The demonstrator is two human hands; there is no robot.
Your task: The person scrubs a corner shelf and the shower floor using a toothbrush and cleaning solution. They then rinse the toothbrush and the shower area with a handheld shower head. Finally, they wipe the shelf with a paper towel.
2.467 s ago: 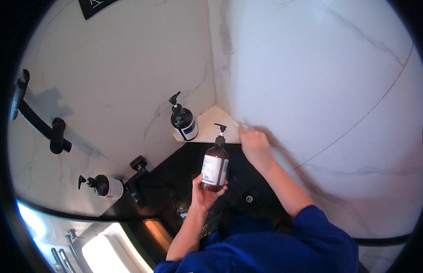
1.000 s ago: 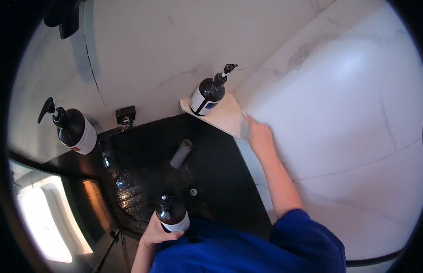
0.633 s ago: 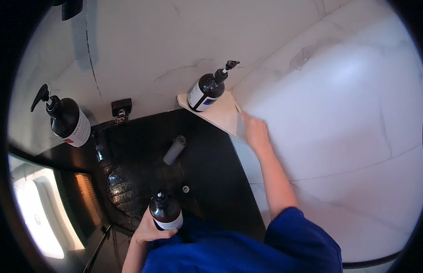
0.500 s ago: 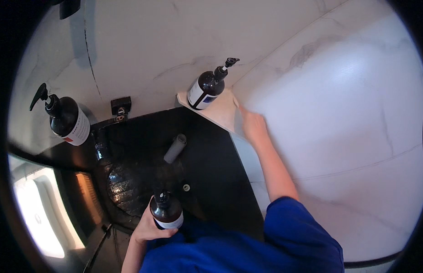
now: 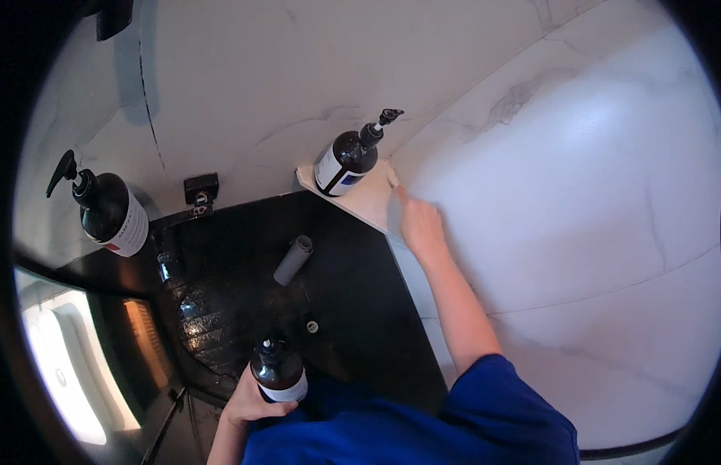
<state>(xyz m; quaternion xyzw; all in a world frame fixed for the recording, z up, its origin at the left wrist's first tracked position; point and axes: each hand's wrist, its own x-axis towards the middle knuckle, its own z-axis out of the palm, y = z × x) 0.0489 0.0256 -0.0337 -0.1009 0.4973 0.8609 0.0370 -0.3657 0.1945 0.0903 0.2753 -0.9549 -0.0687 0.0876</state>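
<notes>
Left hand [image 5: 252, 399]: at the near edge, left of the middle; fingers closed round a brown pump bottle, thumb across its front, far fingers hidden behind it.

Brown pump bottle [image 5: 277, 372]: white label, dark collar; held close to the blue shirt [image 5: 407, 426], over the near part of a black surface [image 5: 352, 279].

Right hand [image 5: 422, 226]: at the right edge of the corner shelf; index finger stretched out toward the far corner, the others curled. Whether the curled fingers grip anything, cannot be told.

Corner shelf [image 5: 366, 206]: pale, set where two marbled walls meet. A small pale piece [image 5: 393, 178] lies at the right fingertip; its nature is unclear.

Shelf bottle [image 5: 346, 163]: dark, white label, pump pointing right; stands on the left part of the shelf, near its front edge, apart from the right hand.

Further items: dark pump bottle [image 5: 112, 215] at far left; grey cylinder [image 5: 294, 261] lying on the black surface; small round fitting [image 5: 312, 327], near side of the cylinder.

Risks, as judged: a sideways sweep of the right hand could knock the shelf bottle over the front edge. A slack left grip, or wet glass or plastic, could let the held bottle slip. The pale piece could be pushed off the shelf by a careless finger.
</notes>
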